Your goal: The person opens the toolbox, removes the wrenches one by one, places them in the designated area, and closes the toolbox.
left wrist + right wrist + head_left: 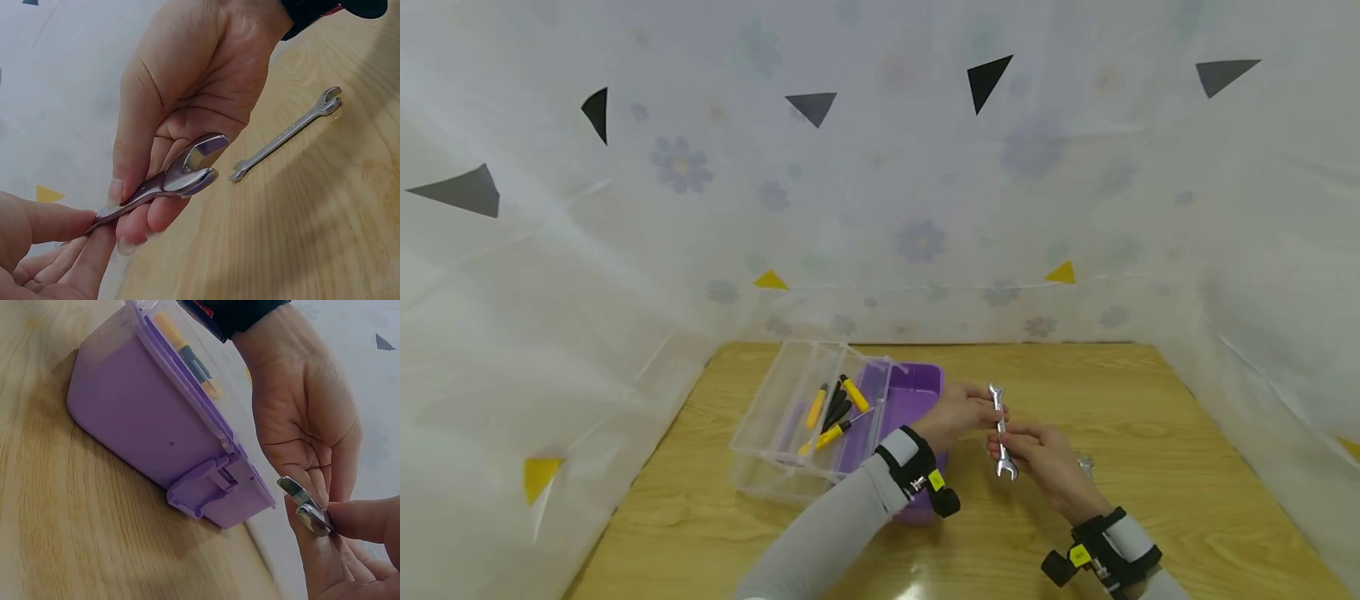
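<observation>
A shiny double open-ended wrench (1000,437) is held up in front of me between both hands. My left hand (958,413) pinches it toward its far end, and my right hand (1051,468) grips it nearer the close end. The left wrist view shows the wrench's open jaw (190,169) sticking out past the right hand's (187,81) thumb and fingers. On the table lies a second open-ended wrench (287,137), mostly hidden behind the right hand in the head view.
Left of the hands stands a purple toolbox (125,394) with its clear lid (760,425) swung out to the left. Several tools with yellow or black handles, such as a screwdriver (827,437), lie there. White sheeting (880,183) surrounds the wooden table (1150,417).
</observation>
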{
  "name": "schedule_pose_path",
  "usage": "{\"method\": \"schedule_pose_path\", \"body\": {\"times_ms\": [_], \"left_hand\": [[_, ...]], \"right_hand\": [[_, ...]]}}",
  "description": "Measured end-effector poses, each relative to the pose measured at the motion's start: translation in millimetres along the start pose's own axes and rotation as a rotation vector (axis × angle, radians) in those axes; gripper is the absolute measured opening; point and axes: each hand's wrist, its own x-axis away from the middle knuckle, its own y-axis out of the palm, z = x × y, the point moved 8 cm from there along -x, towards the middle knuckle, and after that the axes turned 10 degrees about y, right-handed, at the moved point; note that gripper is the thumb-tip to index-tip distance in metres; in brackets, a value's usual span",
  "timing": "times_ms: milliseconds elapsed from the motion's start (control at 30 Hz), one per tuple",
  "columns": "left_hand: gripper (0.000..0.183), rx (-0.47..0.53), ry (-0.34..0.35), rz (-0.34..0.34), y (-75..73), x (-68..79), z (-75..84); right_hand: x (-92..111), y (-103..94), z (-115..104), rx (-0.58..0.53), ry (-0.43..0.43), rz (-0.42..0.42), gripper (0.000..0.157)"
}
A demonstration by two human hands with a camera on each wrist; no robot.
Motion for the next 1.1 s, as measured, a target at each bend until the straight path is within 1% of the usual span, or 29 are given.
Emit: {"method": "schedule_pose_path", "body": {"times_ms": [133,267,433,467,533,600,700,800,867,967,1033,1100], "left_hand": [[0.018,-0.024,-0.016,0.024,13.2,0.1,-6.0],[0.017,-0.034,-0.017,0.007,25.8,0.4,-11.3],[0.007,-0.152,-0.069,0.038,30.8,1.8,-22.6],[0.005,-0.175,-0.079,0.036,32.6,1.7,-24.7],[0.005,-0.196,-0.091,0.025,38.0,0.7,-27.8],[0.005,-0.208,-0.089,0.011,44.7,-0.6,-29.6],[0.008,-0.214,-0.087,0.009,54.5,-1.7,-31.8],[0.009,-0.227,-0.075,0.007,64.0,-2.2,-35.1],[0.009,-0.248,-0.064,0.006,70.1,-2.6,-37.3],[0.012,-0.268,-0.071,0.016,77.2,-2.7,-42.3],[0.016,-0.284,-0.08,0.025,80.5,-2.8,-46.0],[0.018,-0.279,-0.088,0.034,83.0,-2.8,-48.7]], "right_hand": [[7,-11.0,7,0.024,0.011,0.032,0.04],[11,-23.0,19,0.022,0.04,0.082,0.038],[15,-31.2,32,0.073,0.052,0.113,0.041],[15,-32.7,34,0.092,0.049,0.117,0.041],[17,-36.3,38,0.089,0.05,0.122,0.04],[20,-43.0,42,0.098,0.067,0.156,0.038],[23,-53.0,47,0.168,0.094,0.205,0.039],[28,-61.8,49,0.298,0.106,0.261,0.038],[32,-65.4,49,0.354,0.11,0.281,0.032],[37,-69.0,48,0.451,0.104,0.314,0.024],[39,-70.3,46,0.507,0.09,0.33,0.019],[41,-71.7,44,0.567,0.07,0.347,0.017]]}}
